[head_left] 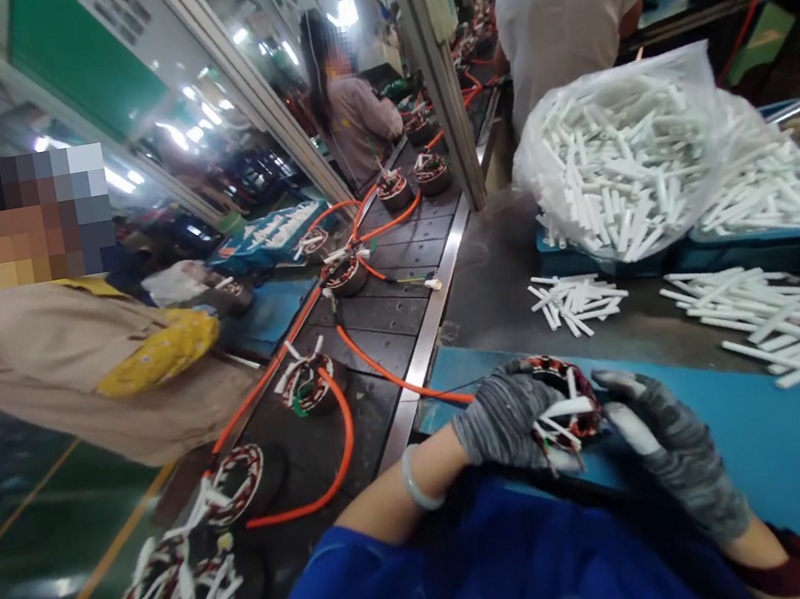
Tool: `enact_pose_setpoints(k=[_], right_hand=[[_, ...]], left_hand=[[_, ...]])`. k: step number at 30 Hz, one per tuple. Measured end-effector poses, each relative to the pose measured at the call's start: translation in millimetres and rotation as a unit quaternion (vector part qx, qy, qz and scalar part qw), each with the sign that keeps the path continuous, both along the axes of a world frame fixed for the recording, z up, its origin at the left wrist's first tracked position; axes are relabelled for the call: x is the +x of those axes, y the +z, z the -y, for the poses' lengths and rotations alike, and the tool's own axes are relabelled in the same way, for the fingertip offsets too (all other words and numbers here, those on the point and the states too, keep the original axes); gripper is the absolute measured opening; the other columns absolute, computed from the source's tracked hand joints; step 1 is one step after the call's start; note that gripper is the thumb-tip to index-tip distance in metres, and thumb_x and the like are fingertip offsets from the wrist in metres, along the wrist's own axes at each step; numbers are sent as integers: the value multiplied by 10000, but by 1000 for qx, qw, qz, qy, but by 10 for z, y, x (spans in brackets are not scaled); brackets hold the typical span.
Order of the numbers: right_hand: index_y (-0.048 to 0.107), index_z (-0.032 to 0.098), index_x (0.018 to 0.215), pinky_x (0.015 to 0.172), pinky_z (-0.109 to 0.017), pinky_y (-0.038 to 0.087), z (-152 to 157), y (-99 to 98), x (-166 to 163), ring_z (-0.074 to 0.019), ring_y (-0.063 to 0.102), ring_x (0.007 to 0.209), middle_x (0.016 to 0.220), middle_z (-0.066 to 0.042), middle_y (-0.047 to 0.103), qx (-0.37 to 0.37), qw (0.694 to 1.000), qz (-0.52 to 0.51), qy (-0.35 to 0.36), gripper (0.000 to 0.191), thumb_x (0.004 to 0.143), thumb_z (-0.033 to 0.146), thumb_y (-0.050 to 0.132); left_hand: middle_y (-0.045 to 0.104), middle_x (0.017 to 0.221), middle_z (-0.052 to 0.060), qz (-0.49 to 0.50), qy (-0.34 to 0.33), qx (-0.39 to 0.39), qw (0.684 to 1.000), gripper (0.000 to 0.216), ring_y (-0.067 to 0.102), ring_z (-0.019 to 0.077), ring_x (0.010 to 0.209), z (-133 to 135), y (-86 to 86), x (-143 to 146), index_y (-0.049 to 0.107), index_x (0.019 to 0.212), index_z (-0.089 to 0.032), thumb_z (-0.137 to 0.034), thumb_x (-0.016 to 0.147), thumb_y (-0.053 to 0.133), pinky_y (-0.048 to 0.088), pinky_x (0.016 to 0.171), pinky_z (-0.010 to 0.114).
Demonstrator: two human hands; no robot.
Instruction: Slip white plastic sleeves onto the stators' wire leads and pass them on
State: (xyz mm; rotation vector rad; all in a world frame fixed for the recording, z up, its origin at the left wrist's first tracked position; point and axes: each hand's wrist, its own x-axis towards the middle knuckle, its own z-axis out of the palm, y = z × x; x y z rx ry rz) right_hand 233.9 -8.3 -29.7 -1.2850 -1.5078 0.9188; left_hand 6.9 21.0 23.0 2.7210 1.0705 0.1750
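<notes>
A motor stator (577, 378) with copper windings and white sleeves sticking out of it sits on the blue mat (799, 469) in front of my body. My left hand (506, 419), in a grey knit glove with pale fingertips, is closed around its left side, near several white sleeves (565, 408). An orange cable (402, 380) runs to this stator from the left. At its right edge is my gloved right hand (679, 458), thumb and fingers apart and nothing visible between them. Whether its fingertips touch the stator I cannot tell.
Loose white tubes (774, 316) lie beyond the mat, beside a smaller pile (575, 302). A plastic bag of tubes (621, 163) rests on blue bins (779, 252). Left, a conveyor (402, 314) carries stators (307, 385) with orange cables. A co-worker (68, 362) stands across it.
</notes>
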Motion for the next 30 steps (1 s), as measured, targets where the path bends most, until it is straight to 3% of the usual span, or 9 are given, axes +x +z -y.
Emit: enact_pose_setpoints(k=[3, 5, 7, 9, 12, 17, 21, 26, 30], right_hand=[[734, 299, 1189, 1126, -483, 500, -97, 60, 11, -288, 688, 1189, 1262, -69, 749, 11, 1000, 13, 15, 368, 949, 536, 586], [738, 292, 1183, 1121, -473, 503, -118, 84, 95, -277, 692, 1178, 1244, -69, 756, 2, 1000, 18, 0, 360, 967, 530, 577], [754, 289, 1157, 1116, -461, 508, -124, 103, 189, -266, 695, 1174, 1227, -67, 764, 2, 1000, 25, 6, 340, 985, 516, 568], [764, 291, 1148, 1119, -449, 510, -139, 111, 258, -253, 692, 1190, 1245, -60, 761, 22, 998, 30, 47, 307, 997, 480, 574], [735, 309, 1244, 1148, -450, 495, -198, 105, 302, -237, 660, 1268, 1351, -46, 721, 81, 984, 27, 155, 288, 1012, 378, 580], [623, 367, 1421, 1194, -492, 446, -325, 120, 290, -241, 532, 1435, 1405, -40, 691, 130, 951, 38, 277, 405, 1024, 312, 569], [684, 336, 1327, 1140, -489, 485, -404, 140, 230, -268, 597, 1355, 1333, -66, 720, 116, 950, 37, 286, 342, 995, 395, 631], [732, 266, 1079, 956, -441, 563, -427, 94, 108, -251, 705, 1063, 1112, -74, 760, 99, 964, 1, 246, 203, 950, 417, 688], [718, 247, 946, 842, -388, 577, -418, 29, 18, -215, 697, 883, 926, -41, 751, 4, 974, -78, 211, 243, 884, 480, 744]], left_hand=[[676, 1411, 106, 5, -15, -67, 998, 688, 603, 324, 1342, 18, 329, -52, 660, 1368, -247, -509, 752, 818, 412, 1208, 454], [654, 1444, 102, 58, -10, -110, 992, 716, 607, 306, 1345, 22, 443, -173, 573, 1469, -261, -410, 801, 784, 455, 1177, 448], [682, 1402, 99, 142, 5, -146, 979, 652, 661, 268, 1270, 13, 409, -235, 537, 1498, -260, -323, 874, 713, 544, 1071, 396], [732, 1306, 93, 197, 44, -146, 968, 508, 707, 245, 1170, 10, 293, -175, 607, 1427, -240, -312, 928, 672, 575, 995, 371], [791, 1145, 65, 173, 69, -119, 975, 292, 735, 236, 1069, 32, 183, 49, 751, 1213, -225, -370, 986, 637, 550, 1010, 393], [815, 937, 36, 125, 96, -75, 985, 300, 754, 202, 914, 88, 265, 136, 804, 1091, -226, -382, 1047, 551, 560, 902, 338], [819, 996, 32, 101, 133, -26, 986, 287, 757, 226, 944, 146, 172, 31, 785, 1149, -235, -379, 1041, 562, 558, 914, 372], [762, 1250, 103, 73, 148, 17, 986, 370, 712, 263, 1148, 218, 23, 148, 673, 1343, -168, -302, 1060, 476, 526, 1048, 444], [784, 1144, 111, 65, 165, 38, 983, 348, 723, 289, 1052, 222, 36, 273, 715, 1234, -153, -271, 1013, 473, 539, 994, 471]])
